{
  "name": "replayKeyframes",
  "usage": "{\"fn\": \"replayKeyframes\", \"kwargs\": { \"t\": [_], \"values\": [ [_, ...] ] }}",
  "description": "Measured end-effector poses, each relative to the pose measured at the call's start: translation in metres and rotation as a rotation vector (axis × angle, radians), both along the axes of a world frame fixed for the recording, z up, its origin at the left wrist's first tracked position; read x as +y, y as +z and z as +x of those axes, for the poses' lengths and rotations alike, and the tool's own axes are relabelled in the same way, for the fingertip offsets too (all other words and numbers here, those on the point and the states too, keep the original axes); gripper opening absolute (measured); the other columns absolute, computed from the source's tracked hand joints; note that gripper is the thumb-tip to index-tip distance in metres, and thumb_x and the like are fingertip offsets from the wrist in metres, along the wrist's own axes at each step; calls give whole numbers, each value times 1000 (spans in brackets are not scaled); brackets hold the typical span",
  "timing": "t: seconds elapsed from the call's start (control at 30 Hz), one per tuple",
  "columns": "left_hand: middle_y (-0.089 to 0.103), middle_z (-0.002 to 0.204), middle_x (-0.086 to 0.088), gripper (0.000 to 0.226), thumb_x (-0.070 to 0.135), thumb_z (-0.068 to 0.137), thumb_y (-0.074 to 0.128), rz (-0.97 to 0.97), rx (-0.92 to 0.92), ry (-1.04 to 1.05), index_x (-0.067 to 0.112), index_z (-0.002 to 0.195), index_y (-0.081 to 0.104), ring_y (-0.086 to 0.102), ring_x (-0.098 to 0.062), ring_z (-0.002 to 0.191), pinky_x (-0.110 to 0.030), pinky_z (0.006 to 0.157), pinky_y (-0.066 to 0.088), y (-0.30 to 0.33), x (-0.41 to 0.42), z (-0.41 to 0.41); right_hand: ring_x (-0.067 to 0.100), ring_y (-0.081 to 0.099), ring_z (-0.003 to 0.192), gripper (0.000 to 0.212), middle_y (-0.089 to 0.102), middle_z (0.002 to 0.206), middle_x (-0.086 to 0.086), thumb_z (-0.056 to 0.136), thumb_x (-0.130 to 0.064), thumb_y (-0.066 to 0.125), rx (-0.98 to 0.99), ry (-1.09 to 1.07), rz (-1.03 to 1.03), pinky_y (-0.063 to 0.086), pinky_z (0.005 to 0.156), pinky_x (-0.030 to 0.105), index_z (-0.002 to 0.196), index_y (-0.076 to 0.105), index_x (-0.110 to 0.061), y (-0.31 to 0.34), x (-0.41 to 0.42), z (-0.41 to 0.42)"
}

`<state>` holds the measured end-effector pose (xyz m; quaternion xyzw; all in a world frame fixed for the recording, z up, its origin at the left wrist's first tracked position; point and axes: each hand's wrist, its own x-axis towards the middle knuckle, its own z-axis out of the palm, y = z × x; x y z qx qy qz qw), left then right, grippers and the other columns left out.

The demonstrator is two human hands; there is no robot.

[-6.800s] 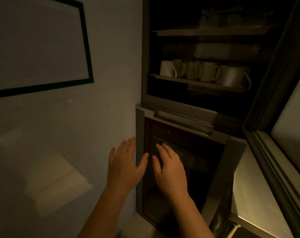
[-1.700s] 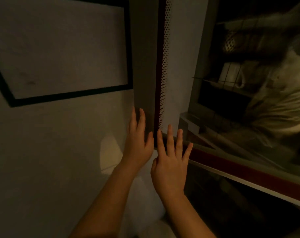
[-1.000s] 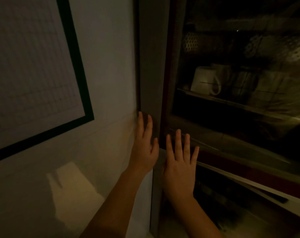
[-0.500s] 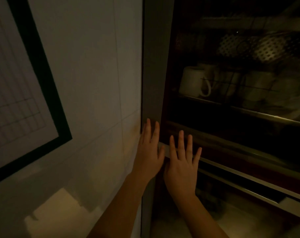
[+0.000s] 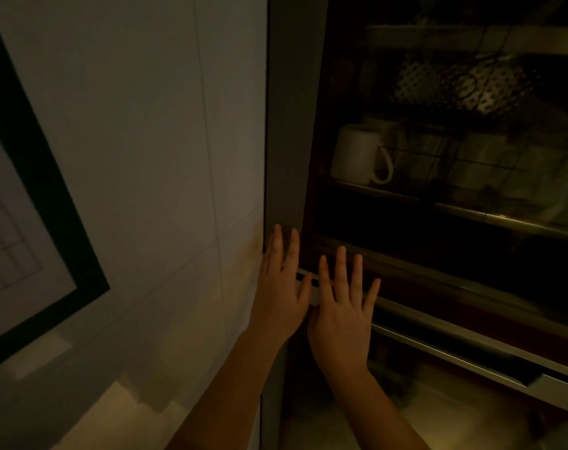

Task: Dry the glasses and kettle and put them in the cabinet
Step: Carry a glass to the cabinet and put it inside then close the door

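One head-worn camera looks forward and slightly down, close to the cabinet front and the wall beside it.

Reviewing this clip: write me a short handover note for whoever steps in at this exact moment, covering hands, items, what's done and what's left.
Left hand: open, fingers straight, lying flat against the cabinet frame at its left edge, holding nothing.
Right hand: open, fingers spread, flat on the front of the cabinet near the rail, holding nothing.
Items: white mugs stand on a shelf behind the glass door; perforated metal ware sits on the level above. No glasses, kettle or cloth are in view.
Done: the door looks closed or nearly so; too dark to be sure.
Left: confirm the door is shut, and check whether any glasses or the kettle remain elsewhere.
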<state>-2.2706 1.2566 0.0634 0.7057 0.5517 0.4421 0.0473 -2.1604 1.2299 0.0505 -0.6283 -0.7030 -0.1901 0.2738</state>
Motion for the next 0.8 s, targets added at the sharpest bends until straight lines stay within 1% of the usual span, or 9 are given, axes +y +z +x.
{"fn": "replayKeyframes", "kwargs": {
  "t": [0.17, 0.3, 0.37, 0.43, 0.5, 0.63, 0.73, 0.8],
  "values": [
    [-18, 157, 8, 69, 45, 93, 32, 3, 1, 0, 30, 150, -3, -8, -11, 147, -42, 120, 17, 1, -1, 0, 30, 3, 147, 66, 13, 159, 10, 85, -38, 28, 21, 5, 1, 8, 113, 58, 147, 32, -15, 3, -3, 0],
    [-7, 158, 7, 68, 49, 93, 29, 11, -29, -3, 26, 152, 4, 0, -13, 148, -39, 120, 15, 6, -10, 4, 30, 0, 147, 65, 11, 159, 10, 86, -36, 28, 90, 19, 12, 9, 115, 57, 148, 30, -16, 9, -11, 5],
    [2, 160, 4, 68, 49, 93, 28, 21, -32, 1, 24, 153, 8, 6, -15, 148, -39, 120, 14, 9, -15, 8, 30, -1, 147, 63, 9, 159, 10, 88, -34, 33, 100, 11, 18, 11, 115, 58, 148, 29, -16, 12, -16, 10],
    [7, 160, 4, 66, 51, 94, 26, 29, -15, -11, 27, 152, 8, 7, -15, 148, -37, 119, 12, 11, -21, 15, 30, -2, 147, 66, 7, 160, 10, 87, -30, 44, 103, -10, 27, 12, 115, 58, 149, 28, -16, 15, -22, 17],
    [8, 161, 4, 64, 52, 94, 24, 29, 11, -45, 30, 151, 5, 3, -13, 148, -36, 119, 11, 13, -27, 24, 30, -1, 147, 67, 8, 160, 10, 86, -27, 49, 119, -34, 39, 14, 115, 59, 148, 28, -16, 18, -29, 26],
    [8, 161, 6, 62, 52, 95, 22, 34, 44, -132, 33, 150, 4, -4, -9, 148, -40, 121, 9, 18, -41, 51, 29, 1, 147, 65, 11, 159, 9, 87, -27, 48, 157, -90, 75, 17, 114, 59, 148, 30, -16, 22, -48, 54],
    [6, 161, 8, 62, 51, 95, 22, 21, 51, -238, 33, 152, 6, -6, -6, 147, -37, 120, 3, 19, -54, 82, 28, 1, 147, 65, 10, 160, 7, 87, -28, 49, 175, -198, 81, 17, 115, 57, 148, 27, -18, 20, -67, 85],
    [8, 161, 8, 62, 51, 95, 22, 18, 57, -307, 32, 152, 9, -3, -6, 147, -36, 120, 3, 19, -65, 106, 27, 1, 148, 67, 10, 159, 6, 88, -27, 53, 190, -283, 84, 16, 116, 56, 148, 26, -20, 18, -82, 110]
  ]
}}
